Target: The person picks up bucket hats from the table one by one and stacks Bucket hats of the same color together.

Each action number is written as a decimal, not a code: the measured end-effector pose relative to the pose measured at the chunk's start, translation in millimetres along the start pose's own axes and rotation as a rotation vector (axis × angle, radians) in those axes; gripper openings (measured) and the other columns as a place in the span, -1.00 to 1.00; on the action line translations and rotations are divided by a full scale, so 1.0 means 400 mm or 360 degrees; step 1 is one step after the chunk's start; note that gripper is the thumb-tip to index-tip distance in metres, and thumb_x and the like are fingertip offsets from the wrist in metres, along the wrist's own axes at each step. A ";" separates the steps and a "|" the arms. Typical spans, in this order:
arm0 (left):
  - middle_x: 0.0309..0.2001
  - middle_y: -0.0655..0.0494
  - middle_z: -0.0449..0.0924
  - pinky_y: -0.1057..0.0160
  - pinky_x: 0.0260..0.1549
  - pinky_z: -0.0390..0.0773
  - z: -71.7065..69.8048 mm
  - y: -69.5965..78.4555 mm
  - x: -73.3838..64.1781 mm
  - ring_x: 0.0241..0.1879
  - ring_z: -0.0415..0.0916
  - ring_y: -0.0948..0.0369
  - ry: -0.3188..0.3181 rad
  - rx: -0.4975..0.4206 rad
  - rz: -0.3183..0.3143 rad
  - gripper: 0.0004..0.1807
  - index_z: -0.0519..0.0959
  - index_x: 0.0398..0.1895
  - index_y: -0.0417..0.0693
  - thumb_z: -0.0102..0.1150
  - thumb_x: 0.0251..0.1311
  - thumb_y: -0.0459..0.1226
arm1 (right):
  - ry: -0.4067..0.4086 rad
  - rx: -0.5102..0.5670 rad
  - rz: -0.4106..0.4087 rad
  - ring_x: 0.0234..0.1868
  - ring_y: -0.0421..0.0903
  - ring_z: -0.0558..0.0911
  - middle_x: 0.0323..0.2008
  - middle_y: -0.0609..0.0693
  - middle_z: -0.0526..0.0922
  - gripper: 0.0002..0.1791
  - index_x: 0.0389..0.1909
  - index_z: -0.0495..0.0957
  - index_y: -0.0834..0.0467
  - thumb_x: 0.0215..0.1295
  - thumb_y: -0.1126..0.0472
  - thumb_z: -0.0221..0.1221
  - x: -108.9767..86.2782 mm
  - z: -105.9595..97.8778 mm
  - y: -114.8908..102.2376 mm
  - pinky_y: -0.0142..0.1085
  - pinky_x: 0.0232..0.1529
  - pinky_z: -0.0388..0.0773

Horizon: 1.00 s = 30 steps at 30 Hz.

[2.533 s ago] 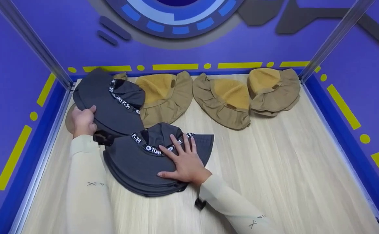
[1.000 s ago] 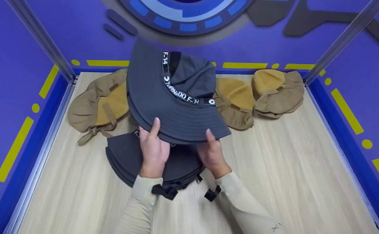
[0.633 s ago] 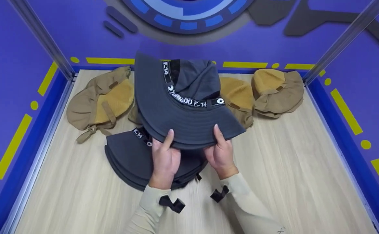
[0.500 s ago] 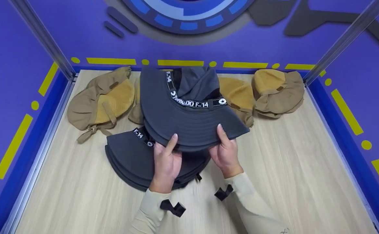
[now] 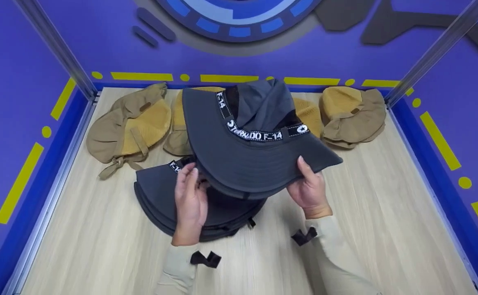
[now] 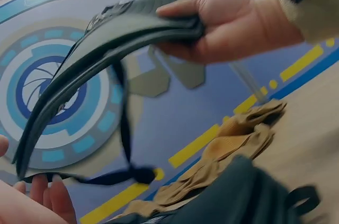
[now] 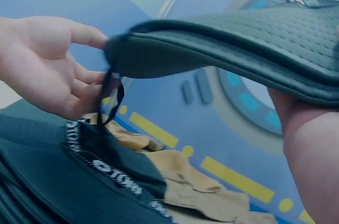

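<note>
In the head view, two nested dark grey brimmed hats (image 5: 239,164) with a lettered band are held up, tilted, over a stack of similar grey hats (image 5: 157,192). My right hand (image 5: 309,190) grips their brims at the right front, thumb on top and fingers underneath. My left hand (image 5: 190,205) is at the left brim edge, its fingers loosely bent. In the right wrist view the left hand's fingertips are right at the brim's end, beside a thin black strap (image 7: 117,99) hanging there. The left wrist view shows this strap (image 6: 124,113) dangling beneath the brims.
Along the back lie tan and mustard hats: one at left (image 5: 128,127) with a tied cord, one partly hidden (image 5: 177,139), another (image 5: 308,112) behind the held hats, and a pile (image 5: 353,116) at right. Purple walls enclose the wooden table (image 5: 386,217).
Both hands lifted the grey hats from the back left, uncovering the tan hat there, and carried them to the middle. Since half a second ago, the hats shifted right and the left thumb came off the brim.
</note>
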<state>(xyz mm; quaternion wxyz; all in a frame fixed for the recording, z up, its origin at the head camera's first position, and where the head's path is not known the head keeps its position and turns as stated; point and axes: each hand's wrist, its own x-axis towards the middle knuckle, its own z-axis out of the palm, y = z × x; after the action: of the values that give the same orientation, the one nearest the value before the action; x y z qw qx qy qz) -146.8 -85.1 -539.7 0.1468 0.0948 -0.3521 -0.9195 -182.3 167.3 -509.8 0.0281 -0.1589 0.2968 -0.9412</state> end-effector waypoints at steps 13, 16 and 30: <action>0.37 0.05 0.46 0.19 0.30 0.51 -0.041 0.154 0.147 0.32 0.48 0.18 -0.0461 0.0033 -0.0147 -0.35 0.08 0.60 -0.09 -0.04 0.57 -0.09 | -0.0124 -0.0099 0.0221 0.04 -0.03 0.74 0.02 0.09 0.73 -0.75 0.17 0.49 0.17 0.58 0.31 0.01 -0.001 -0.058 -0.024 -0.19 0.10 0.67; 0.28 0.05 0.52 0.23 0.24 0.57 -0.042 0.167 0.150 0.25 0.55 0.20 -0.0393 0.0153 -0.0094 -0.44 0.18 0.52 -0.21 -0.03 0.57 -0.23 | -0.0028 -0.0210 0.0259 0.02 -0.06 0.74 0.00 0.06 0.72 -0.75 0.17 0.46 0.13 0.56 0.30 0.05 0.005 -0.067 -0.024 -0.20 0.09 0.67; -0.11 0.09 0.76 0.32 -0.14 0.70 -0.069 0.228 0.158 -0.17 0.72 0.24 0.0000 0.0736 0.0337 -0.73 0.57 0.10 -0.32 0.18 0.42 -0.37 | 0.0420 -0.0917 0.0402 -0.18 -0.08 0.78 -0.15 0.05 0.74 -0.65 0.15 0.46 0.28 0.38 0.42 0.23 0.069 -0.062 0.016 -0.20 -0.08 0.74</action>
<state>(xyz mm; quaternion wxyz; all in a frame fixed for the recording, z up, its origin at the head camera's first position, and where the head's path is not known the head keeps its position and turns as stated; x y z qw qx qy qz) -179.8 -188.0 -503.0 0.2166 0.0887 -0.5611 -0.7939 -216.4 171.6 -525.0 0.0598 0.0007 0.5690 -0.8202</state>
